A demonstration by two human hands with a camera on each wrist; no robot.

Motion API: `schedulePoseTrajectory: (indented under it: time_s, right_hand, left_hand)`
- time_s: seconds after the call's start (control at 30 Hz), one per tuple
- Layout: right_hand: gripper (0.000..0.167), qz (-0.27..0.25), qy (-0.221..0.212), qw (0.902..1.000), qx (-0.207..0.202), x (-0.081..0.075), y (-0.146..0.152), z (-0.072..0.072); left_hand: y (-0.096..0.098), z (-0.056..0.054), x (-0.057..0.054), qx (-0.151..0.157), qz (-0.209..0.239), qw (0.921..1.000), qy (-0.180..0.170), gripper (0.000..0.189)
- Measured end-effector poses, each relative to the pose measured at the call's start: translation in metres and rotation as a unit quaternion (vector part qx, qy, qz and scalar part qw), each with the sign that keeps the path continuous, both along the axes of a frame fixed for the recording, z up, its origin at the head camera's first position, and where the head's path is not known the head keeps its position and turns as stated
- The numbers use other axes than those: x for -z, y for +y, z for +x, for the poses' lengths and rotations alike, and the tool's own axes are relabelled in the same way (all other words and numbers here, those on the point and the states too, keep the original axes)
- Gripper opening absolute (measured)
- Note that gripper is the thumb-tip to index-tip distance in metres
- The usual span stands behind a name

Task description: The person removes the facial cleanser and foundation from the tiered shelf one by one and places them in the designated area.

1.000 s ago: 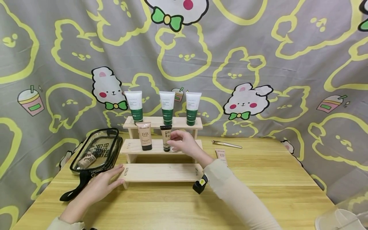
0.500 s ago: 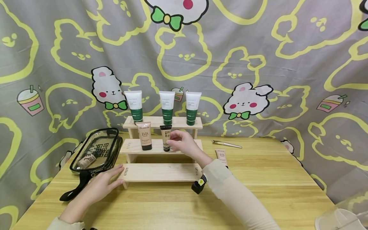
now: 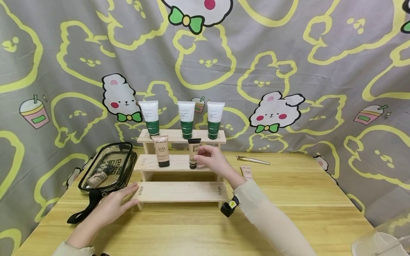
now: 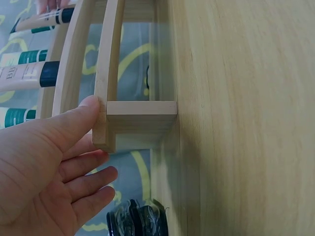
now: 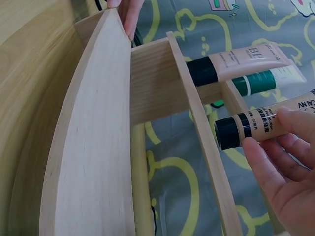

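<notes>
My right hand (image 3: 213,160) pinches a small beige foundation tube (image 3: 193,153) with a black cap, cap down, at the middle tier of a wooden step stand (image 3: 182,192). Whether its cap touches the board cannot be told. In the right wrist view, thumb and fingers hold the tube (image 5: 266,123) above its cap. A BB cream tube (image 3: 161,152) stands to its left on that tier. My left hand (image 3: 116,203) holds the left end of the lowest tier; in the left wrist view, its thumb lies against the board (image 4: 104,83) and the other fingers extend beyond.
Three white-and-green tubes (image 3: 186,121) stand on the top tier. A clear black-trimmed pouch (image 3: 110,167) with a tube inside lies left. Right of the stand are a BB tube (image 3: 246,172) and a brush (image 3: 253,160). A transparent container (image 3: 378,243) sits front right.
My right hand has shifted the foundation tube slightly to the right along the middle tier, away from the BB cream tube. My left hand has stayed in place.
</notes>
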State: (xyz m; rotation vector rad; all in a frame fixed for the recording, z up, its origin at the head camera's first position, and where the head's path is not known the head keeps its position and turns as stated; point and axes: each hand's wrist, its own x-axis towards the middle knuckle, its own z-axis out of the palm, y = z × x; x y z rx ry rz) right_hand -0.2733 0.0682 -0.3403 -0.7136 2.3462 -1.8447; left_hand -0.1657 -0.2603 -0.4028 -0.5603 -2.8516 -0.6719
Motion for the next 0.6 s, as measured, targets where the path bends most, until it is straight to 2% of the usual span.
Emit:
schedulePoseTrajectory:
  time_s: [0.37,0.6]
  right_hand:
    - [0.03,-0.012,0.018,0.9992,0.032,-0.003,0.064,0.012]
    - [0.042,0.009,0.017,0.9973,0.071,-0.001,0.114,0.018]
  left_hand:
    - [0.001,0.0,-0.001,-0.001,-0.001,1.0,-0.003,0.052]
    - [0.0,0.0,-0.001,-0.003,-0.005,1.0,-0.008,0.052]
